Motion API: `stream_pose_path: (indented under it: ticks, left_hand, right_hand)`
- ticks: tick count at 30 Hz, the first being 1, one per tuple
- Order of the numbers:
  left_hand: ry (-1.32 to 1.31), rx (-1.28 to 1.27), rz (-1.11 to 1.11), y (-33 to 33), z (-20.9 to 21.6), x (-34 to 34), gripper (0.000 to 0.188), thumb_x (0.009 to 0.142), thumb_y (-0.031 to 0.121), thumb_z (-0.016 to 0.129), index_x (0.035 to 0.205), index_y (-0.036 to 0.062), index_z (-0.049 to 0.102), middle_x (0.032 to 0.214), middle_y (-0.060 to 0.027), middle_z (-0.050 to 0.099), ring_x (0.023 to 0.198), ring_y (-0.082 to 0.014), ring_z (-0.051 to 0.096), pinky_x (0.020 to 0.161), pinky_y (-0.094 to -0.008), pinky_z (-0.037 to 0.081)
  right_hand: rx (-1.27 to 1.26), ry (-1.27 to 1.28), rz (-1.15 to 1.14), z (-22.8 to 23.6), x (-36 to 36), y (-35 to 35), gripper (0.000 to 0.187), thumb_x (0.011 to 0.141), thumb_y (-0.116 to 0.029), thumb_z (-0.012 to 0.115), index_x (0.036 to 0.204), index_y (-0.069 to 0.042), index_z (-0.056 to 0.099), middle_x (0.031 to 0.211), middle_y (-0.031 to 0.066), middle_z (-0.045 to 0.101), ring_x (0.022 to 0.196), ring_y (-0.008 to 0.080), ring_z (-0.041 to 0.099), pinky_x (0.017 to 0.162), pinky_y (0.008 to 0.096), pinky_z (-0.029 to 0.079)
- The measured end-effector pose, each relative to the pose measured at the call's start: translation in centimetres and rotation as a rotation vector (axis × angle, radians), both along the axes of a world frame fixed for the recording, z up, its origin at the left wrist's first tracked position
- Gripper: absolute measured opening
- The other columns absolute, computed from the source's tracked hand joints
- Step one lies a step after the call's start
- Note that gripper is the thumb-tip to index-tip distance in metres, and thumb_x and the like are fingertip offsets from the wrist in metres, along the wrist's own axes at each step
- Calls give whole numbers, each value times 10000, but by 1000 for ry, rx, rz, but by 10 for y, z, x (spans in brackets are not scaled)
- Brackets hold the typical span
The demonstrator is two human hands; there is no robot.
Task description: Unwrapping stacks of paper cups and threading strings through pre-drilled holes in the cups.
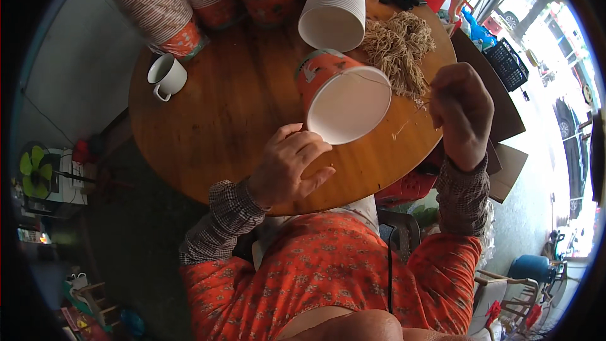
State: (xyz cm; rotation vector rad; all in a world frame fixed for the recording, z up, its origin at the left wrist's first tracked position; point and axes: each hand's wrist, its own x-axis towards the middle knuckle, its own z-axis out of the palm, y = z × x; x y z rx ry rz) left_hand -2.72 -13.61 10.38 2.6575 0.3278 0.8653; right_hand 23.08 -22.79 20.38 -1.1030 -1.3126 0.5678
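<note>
A large paper bucket (351, 107), red-orange outside and white inside, lies tilted on the round table with its mouth toward me. My left hand (292, 161) is at the lower left of its rim, fingertips against the edge and thumb stretched apart. Across the upper part of the mouth runs a thin string (369, 78). Raised to the right of the bucket, my right hand (464, 110) is closed in a pinch on a thin strand of twine, partly hidden by the fingers. Between bucket and right hand lies a loose heap of tan twine (401, 50).
A nested stack of white paper buckets (334, 9) lies behind the bucket. Several wrapped stacks of cups (154, 9) stand along the far left of the wooden table (221, 126). A white enamel mug (169, 77) sits at its left edge. Flattened cardboard (508, 167) is at the right.
</note>
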Motion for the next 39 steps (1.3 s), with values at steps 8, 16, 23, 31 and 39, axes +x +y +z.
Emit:
stream_pose_path:
  ticks: [8, 16, 23, 31, 39]
  left_hand:
    - [-93, 308, -13, 15, 25, 41, 364, 817, 254, 718, 1104, 55, 617, 1120, -75, 603, 1096, -274, 568, 966, -450, 425]
    - [20, 253, -94, 3, 15, 73, 436, 809, 347, 719, 1095, 43, 593, 1098, -112, 602, 1046, -280, 564, 939, -417, 408]
    - [-238, 38, 8, 22, 6, 71, 175, 816, 87, 697, 979, 52, 641, 953, -102, 647, 911, -280, 631, 827, -372, 507]
    - [-250, 31, 324, 86, 18, 39, 111, 856, 76, 656, 958, 44, 627, 854, -106, 654, 789, -295, 642, 675, -386, 518]
    - [-84, 243, 400, 109, 1, 44, 130, 813, 78, 672, 857, 50, 553, 778, -92, 604, 758, -279, 632, 653, -403, 518]
  right_hand:
    - [60, -89, 161, 26, -12, 19, 193, 909, 31, 518, 1093, 16, 571, 903, 14, 600, 736, 45, 565, 636, 196, 468]
    - [-91, -243, 209, 39, -16, 50, 129, 906, -69, 594, 1020, -22, 634, 777, -6, 594, 713, 52, 586, 638, 226, 495]
    - [167, -465, 164, 59, -21, 62, 121, 875, -72, 614, 987, -41, 650, 790, 19, 621, 711, 80, 602, 656, 242, 508]
    - [-207, -1114, -1, 87, 6, 65, 199, 849, -238, 657, 885, -46, 694, 757, 126, 650, 740, 280, 659, 706, 392, 521]
    - [-267, -989, 295, 57, -8, 67, 214, 868, -187, 586, 872, 5, 680, 640, 145, 629, 602, 263, 639, 604, 374, 513]
